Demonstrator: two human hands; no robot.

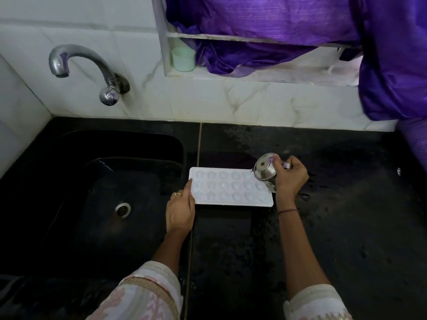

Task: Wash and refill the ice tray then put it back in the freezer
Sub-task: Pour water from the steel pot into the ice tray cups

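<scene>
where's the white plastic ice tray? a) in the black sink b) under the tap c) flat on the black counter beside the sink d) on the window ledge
c: the white plastic ice tray lies flat on the black stone counter, the left hand touching its left edge, the right hand holding a small steel cup over its right end.

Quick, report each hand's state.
Left hand: open, resting on the ice tray edge.
Right hand: grips the steel cup, tilted over the tray.
</scene>
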